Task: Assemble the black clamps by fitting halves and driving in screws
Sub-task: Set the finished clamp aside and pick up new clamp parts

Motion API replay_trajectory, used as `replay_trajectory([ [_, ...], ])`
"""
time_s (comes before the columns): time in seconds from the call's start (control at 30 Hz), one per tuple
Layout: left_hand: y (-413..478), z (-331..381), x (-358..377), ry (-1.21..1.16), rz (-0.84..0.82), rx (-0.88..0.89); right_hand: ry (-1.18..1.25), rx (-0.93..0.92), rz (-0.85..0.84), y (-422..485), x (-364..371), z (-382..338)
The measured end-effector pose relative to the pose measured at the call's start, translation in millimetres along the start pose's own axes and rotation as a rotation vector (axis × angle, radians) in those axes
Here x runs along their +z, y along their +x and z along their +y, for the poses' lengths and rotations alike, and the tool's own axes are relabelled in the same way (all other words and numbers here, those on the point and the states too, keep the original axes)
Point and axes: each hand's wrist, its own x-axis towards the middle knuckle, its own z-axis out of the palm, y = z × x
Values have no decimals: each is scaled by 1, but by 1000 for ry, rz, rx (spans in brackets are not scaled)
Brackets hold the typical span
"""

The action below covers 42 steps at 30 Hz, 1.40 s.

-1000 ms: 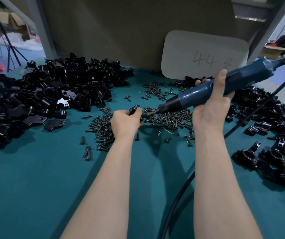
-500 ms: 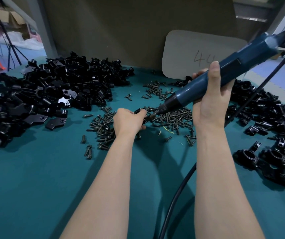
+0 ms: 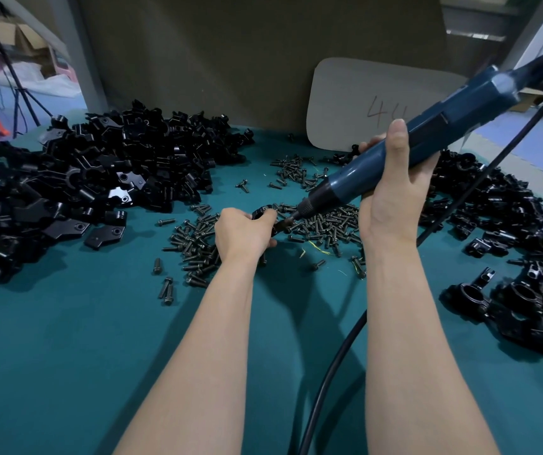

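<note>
My left hand (image 3: 245,233) grips a small black clamp (image 3: 263,212) low over the teal table, mostly hidden by the fingers. My right hand (image 3: 391,192) holds a blue electric screwdriver (image 3: 395,152) tilted down to the left, its bit tip (image 3: 291,219) touching the clamp at the left hand. Loose dark screws (image 3: 322,221) lie scattered on the table under and around both hands.
A big heap of black clamp halves (image 3: 93,178) fills the left of the teal table (image 3: 66,372). Assembled black clamps (image 3: 510,251) are piled at the right. The screwdriver's black cable (image 3: 332,356) runs between my arms. A grey card (image 3: 362,103) leans on the back wall.
The screwdriver has tipped steeper, its rear end rising to the upper right. My left hand with the clamp has sunk slightly toward the table; the bit stays at the clamp.
</note>
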Motion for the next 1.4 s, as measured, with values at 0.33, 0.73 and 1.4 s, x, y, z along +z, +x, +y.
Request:
replay_trajectory([
  [0.33, 0, 1, 1, -8, 8, -19, -11, -2, 10, 0, 1, 2],
  [0.73, -2, 5, -1, 11, 3, -24, 22, 11, -13, 0, -1, 2],
  [1.4, 6, 25, -26, 605, -258, 40, 455, 163, -342, 15, -22, -27],
])
